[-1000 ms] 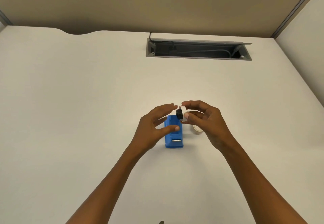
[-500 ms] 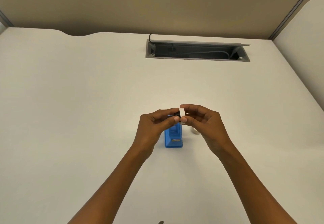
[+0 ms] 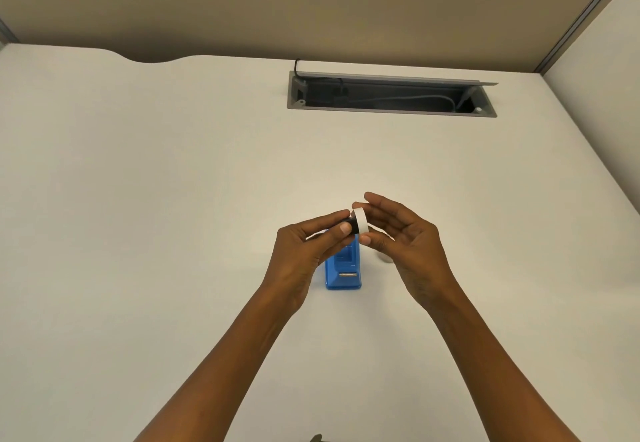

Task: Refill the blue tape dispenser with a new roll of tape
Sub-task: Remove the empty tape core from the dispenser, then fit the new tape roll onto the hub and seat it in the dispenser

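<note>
Because the black spindle had to sit inside the core before anything could drop into the cradle, the white tape roll was held up in the air over the blue tape dispenser, turned edge-on with the hub meeting it from the left. The right hand pinched the roll between thumb and forefinger, its other fingers fanned loosely forward. The left hand gripped the spindle at its fingertips, knuckles curled, pressing it toward the roll. How far it was seated I couldn't tell. The dispenser stood on the white desk directly beneath, near the person, presumably kept close for the drop-in. Both forearms reached in level, converging. A pale round object, perhaps the spent core, lay just right, mostly hidden.
</note>
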Tool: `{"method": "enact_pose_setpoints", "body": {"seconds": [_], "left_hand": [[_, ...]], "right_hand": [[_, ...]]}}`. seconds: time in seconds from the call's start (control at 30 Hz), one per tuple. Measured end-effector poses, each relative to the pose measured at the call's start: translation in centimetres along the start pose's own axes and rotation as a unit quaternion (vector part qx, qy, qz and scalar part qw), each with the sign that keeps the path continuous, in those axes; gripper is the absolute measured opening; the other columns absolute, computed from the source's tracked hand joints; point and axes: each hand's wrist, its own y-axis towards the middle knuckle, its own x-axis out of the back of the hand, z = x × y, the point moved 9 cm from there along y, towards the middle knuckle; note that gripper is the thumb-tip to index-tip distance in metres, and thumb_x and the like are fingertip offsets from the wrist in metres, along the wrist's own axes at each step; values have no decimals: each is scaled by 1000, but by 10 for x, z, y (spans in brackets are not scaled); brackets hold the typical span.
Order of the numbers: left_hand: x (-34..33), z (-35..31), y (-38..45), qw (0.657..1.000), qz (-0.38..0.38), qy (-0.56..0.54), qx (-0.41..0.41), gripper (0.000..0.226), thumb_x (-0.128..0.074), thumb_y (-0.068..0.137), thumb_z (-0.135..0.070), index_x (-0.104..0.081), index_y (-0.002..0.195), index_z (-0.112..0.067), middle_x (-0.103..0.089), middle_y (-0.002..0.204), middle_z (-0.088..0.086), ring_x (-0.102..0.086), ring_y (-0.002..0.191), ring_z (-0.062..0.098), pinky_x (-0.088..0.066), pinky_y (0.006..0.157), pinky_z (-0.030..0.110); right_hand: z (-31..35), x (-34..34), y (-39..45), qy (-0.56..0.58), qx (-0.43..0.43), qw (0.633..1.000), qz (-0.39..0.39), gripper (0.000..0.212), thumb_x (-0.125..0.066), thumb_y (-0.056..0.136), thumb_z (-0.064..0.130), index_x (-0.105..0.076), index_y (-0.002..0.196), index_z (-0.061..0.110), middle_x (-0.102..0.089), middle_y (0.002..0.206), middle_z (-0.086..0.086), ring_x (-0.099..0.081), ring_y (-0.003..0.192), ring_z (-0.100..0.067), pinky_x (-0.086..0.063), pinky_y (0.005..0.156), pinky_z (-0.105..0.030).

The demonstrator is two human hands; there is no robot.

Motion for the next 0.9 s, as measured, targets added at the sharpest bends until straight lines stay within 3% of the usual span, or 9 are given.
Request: {"method": "enact_pose_setpoints", "body": {"seconds": [0.17,0.33,0.6,0.67,0.8,0.9], "left_hand": [[4,2,0,1000,-1,-24,9,24,-68,77,-12,-71,100,-17,-74,96,1,-70,90,18,-55,84,26],[8,5,-1,999,-4,-39,17,23,-67,78,-10,-71,99,-18,-75,93,0,-70,91,17,-55,81,24],[11,7,-2,999,-2,-37,25,21,-68,77,-12,-72,96,-21,-75,93,-2,-70,91,17,-55,80,22],[12,7,-2,999,-6,-38,26,21,-68,76,-12,-72,94,-22,-75,93,-3,-70,90,16,-55,78,21],[13,8,-2,999,-12,-43,29,20,-69,76,-11,-73,91,-23,-75,91,-4,-70,89,16,-55,74,20],[14,7,-1,999,-13,-42,27,21,-68,77,-10,-73,94,-20,-75,93,-2,-70,90,17,-56,78,22]], "right_hand": [[-6,10,9,6,-15,999,-29,46,-73,71,-1,-65,114,13,-71,111,-1,-65,106,-16,-52,79,-19],[-7,22,30,-21,-23,996,-78,39,-76,71,8,-68,109,11,-72,104,-6,-68,98,-16,-52,84,-21],[-23,26,71,-149,-36,981,-118,36,-78,71,31,-71,103,18,-74,93,-2,-69,87,-16,-55,88,-34],[-28,25,80,-195,-29,973,-122,37,-78,71,36,-71,103,19,-73,95,0,-69,85,-15,-55,83,-30],[-36,18,96,-265,0,958,-112,41,-80,70,28,-68,107,15,-68,105,-2,-61,82,-8,-46,70,-6],[-44,12,104,-293,5,951,-97,47,-81,69,18,-64,113,12,-65,108,-7,-57,83,-11,-43,71,-6]]}}
